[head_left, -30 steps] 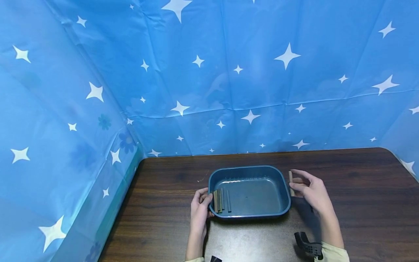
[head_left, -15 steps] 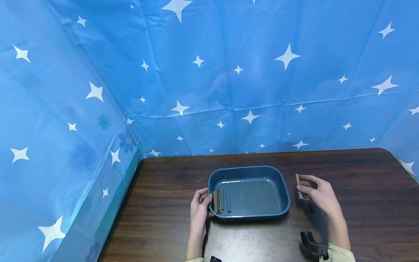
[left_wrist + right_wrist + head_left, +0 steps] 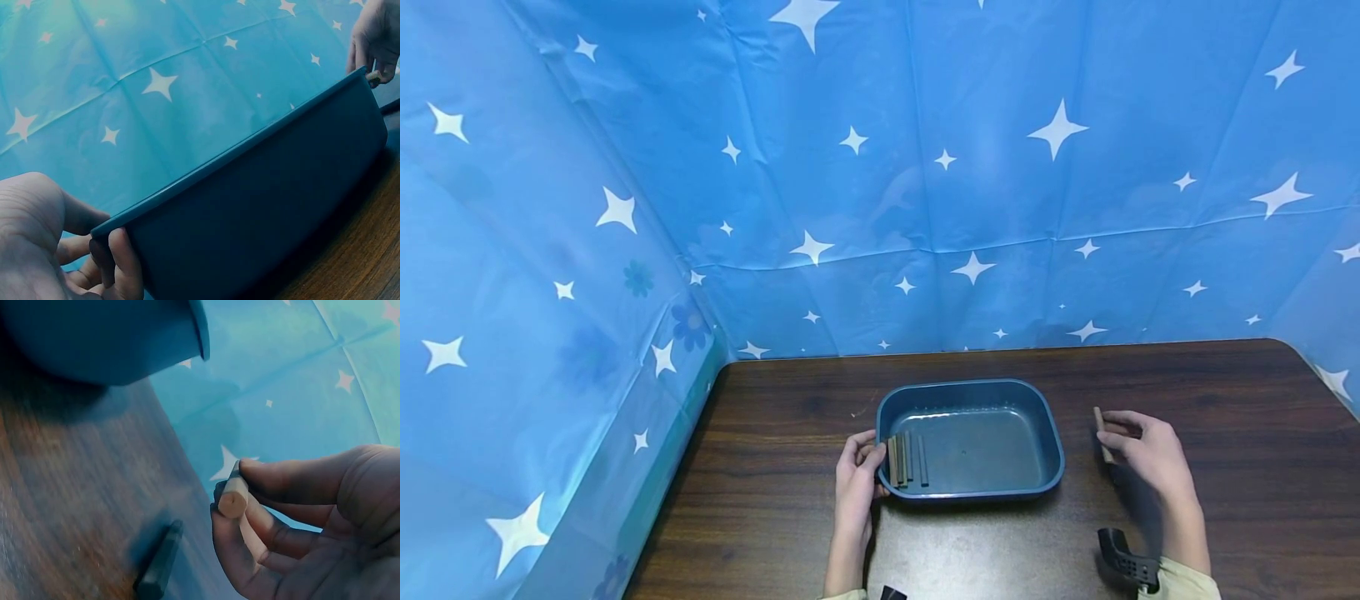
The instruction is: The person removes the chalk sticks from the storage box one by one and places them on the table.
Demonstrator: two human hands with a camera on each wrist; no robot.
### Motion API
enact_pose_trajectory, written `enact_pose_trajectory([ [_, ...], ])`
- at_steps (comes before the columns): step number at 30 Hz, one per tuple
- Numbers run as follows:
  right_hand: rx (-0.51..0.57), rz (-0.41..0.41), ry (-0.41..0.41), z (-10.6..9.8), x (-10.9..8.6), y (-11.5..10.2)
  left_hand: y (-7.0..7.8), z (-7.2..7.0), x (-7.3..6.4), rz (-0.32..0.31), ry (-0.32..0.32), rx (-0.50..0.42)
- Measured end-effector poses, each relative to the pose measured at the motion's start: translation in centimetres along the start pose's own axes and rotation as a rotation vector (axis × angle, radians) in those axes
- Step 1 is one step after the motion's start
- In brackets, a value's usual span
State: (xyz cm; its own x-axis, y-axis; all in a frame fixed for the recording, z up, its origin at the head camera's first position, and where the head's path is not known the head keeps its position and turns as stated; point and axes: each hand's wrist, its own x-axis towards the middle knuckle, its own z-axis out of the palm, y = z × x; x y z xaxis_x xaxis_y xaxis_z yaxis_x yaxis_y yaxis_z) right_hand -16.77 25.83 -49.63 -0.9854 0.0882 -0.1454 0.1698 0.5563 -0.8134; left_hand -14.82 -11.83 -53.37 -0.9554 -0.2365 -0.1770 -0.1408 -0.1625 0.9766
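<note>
A dark blue plastic tub [image 3: 977, 493] stands on the table, and my left hand [image 3: 855, 483] grips its left rim. The left wrist view shows the thumb and fingers of that left hand [image 3: 37, 231] curled around the tub's edge. Inside, along the left end, several thin sticks [image 3: 923, 461] lie side by side, some tan and some dark. To the right of the tub, my right hand [image 3: 1153, 450] pinches a short tan wooden stick [image 3: 233, 500] between thumb and fingers. A dark stick [image 3: 159, 562] lies on the table below this hand.
The brown wood-grain table [image 3: 775, 517] runs back to a blue star-patterned sheet [image 3: 925, 208], which also hangs along the left side. A black wrist mount [image 3: 1126, 558] sits at the right sleeve, low over the table.
My right hand has moved right and slightly toward me, away from the tub, carrying the tan stick. The left hand and the tub have stayed in place.
</note>
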Motion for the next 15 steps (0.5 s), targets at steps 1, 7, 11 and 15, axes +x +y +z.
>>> enact_pose_trajectory([
  [1, -0.024, -0.004, 0.009, -0.1, 0.0, 0.1, -0.1, 0.0, 0.0, -0.001, 0.000, -0.001],
  [7, -0.093, 0.003, 0.031, -0.3, 0.1, 0.9, -0.1, 0.0, 0.2, -0.007, 0.002, 0.002],
  [11, -0.124, 0.027, 0.034, -0.5, 0.2, 1.2, 0.0, 0.0, 0.1, -0.013, 0.005, 0.007],
  [15, -0.157, 0.048, 0.032, -0.6, 0.2, 1.5, 0.1, 0.0, 0.1, -0.020, 0.006, 0.008],
])
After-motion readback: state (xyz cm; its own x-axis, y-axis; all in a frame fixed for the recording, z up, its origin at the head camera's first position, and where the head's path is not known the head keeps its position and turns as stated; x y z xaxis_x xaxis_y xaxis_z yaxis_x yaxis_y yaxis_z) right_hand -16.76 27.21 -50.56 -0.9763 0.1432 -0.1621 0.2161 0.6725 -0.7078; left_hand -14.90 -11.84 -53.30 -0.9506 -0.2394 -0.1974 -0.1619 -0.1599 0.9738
